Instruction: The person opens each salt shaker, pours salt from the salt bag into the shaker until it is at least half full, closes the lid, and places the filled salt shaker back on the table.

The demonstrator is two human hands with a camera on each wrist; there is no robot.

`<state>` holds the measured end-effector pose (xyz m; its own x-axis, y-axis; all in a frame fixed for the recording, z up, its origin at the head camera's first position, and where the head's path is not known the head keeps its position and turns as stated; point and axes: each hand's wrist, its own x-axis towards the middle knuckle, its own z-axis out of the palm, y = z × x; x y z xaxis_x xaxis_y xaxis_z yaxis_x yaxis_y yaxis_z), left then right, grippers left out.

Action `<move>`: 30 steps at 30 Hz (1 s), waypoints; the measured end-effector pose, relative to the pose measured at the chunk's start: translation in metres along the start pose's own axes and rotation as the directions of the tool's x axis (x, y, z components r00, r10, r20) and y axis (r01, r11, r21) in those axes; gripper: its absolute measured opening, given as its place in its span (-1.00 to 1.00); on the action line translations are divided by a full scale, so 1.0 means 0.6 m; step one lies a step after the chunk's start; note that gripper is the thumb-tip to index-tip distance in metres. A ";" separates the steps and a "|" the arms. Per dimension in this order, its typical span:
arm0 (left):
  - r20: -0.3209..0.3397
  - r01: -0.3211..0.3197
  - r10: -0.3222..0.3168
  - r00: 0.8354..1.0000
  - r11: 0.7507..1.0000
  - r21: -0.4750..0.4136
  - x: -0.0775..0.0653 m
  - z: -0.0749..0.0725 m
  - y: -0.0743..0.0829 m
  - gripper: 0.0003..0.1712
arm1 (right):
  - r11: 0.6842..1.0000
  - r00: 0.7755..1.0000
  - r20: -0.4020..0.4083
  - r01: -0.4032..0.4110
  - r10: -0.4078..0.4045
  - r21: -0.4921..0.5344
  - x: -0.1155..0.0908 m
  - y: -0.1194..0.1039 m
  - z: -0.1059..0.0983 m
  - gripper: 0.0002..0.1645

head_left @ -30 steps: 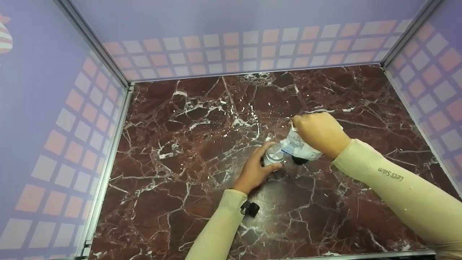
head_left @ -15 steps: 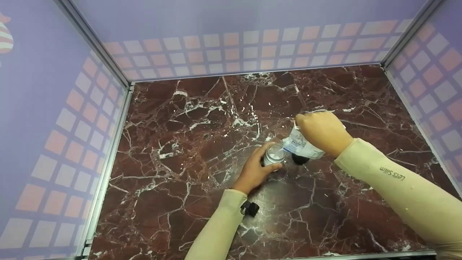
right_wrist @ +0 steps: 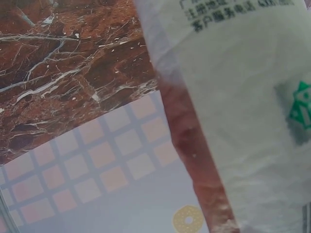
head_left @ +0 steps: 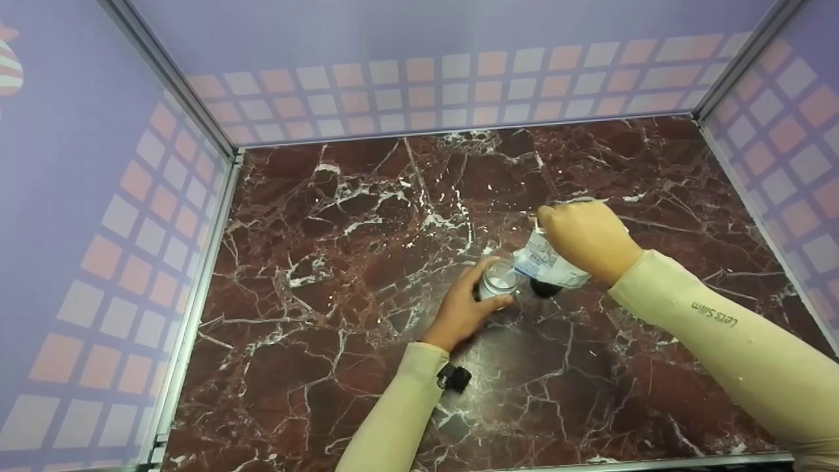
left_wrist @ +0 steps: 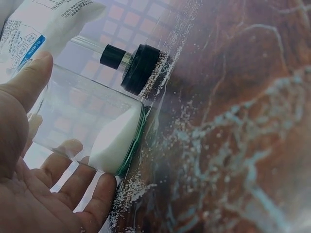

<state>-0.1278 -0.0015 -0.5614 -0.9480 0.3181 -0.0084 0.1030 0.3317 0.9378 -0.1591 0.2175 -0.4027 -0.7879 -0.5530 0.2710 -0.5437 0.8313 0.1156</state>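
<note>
My left hand (head_left: pixel 462 308) holds a clear glass jar (head_left: pixel 499 280) around its side, with the thumb on the near side. The jar stands upright on the table, and white granules (left_wrist: pixel 114 141) are heaped against one side inside it, as the left wrist view shows. My right hand (head_left: pixel 585 235) grips a white printed plastic bag (head_left: pixel 549 263), tilted so its lower left corner is at the jar's rim. In the right wrist view the bag (right_wrist: pixel 243 116) fills the right side; my right fingers are hidden there. Partly under the bag is a black lid (left_wrist: pixel 140 69) with a clear stem.
White grains (left_wrist: pixel 131 191) are scattered on the dark red marbled table (head_left: pixel 367 367), around the jar and behind it. Purple panels (head_left: pixel 446 39) with pink and white squares enclose the back and both sides. A black device (head_left: pixel 454 378) is strapped to the left wrist.
My right hand and the bag have shifted slightly right, and the bag's corner has moved from over the jar's mouth to its rim. The left hand and jar have stayed put.
</note>
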 end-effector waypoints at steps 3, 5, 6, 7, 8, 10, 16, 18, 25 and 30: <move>0.000 0.005 -0.005 1.000 1.000 0.004 0.000 -0.001 0.000 -0.11 | 1.000 1.000 -0.003 -0.002 0.002 0.006 0.000 0.000 0.000 -0.77; 0.004 0.006 -0.007 1.000 1.000 0.006 0.000 -0.001 0.001 -0.11 | 1.000 1.000 -0.002 -0.004 0.004 0.010 0.001 -0.001 -0.001 -0.78; 0.005 0.009 -0.009 1.000 1.000 0.003 0.000 -0.002 0.001 -0.11 | 1.000 1.000 -0.001 -0.005 0.005 0.010 0.001 -0.001 -0.002 -0.78; 0.006 0.013 -0.013 1.000 1.000 0.003 0.000 -0.002 0.001 -0.10 | 1.000 1.000 0.000 -0.004 0.004 0.010 0.001 -0.002 -0.002 -0.78; 0.006 0.014 -0.014 1.000 1.000 0.004 0.000 -0.002 0.001 -0.10 | 1.000 1.000 0.000 -0.002 0.002 0.008 0.002 -0.002 -0.002 -0.78; 0.007 0.011 -0.011 1.000 1.000 0.005 -0.001 -0.002 0.001 -0.10 | 1.000 1.000 -0.003 0.003 -0.003 0.002 0.003 -0.003 -0.003 -0.77; 0.007 -0.012 0.012 1.000 1.000 0.009 0.000 -0.003 0.001 -0.09 | 1.000 0.999 -0.027 0.021 -0.021 0.012 0.007 -0.003 -0.006 -0.74; 0.005 -0.018 0.018 1.000 1.000 0.007 0.000 -0.002 0.000 -0.09 | 1.000 0.999 -0.028 0.022 -0.022 0.017 0.008 -0.003 -0.008 -0.74; 0.002 -0.041 0.041 0.999 0.999 0.011 0.002 -0.001 0.000 -0.08 | 0.999 1.000 -0.027 0.011 -0.010 0.034 0.012 -0.003 -0.012 -0.74; 0.000 -0.039 0.039 0.999 0.999 0.007 0.000 -0.001 -0.001 -0.10 | 0.999 0.999 -0.034 0.022 -0.021 0.035 0.013 -0.004 -0.009 -0.73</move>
<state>-0.1281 -0.0021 -0.5615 -0.9434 0.3304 0.0282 0.1419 0.3252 0.9349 -0.1624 0.2116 -0.3955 -0.7662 -0.5677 0.3010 -0.5705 0.8166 0.0881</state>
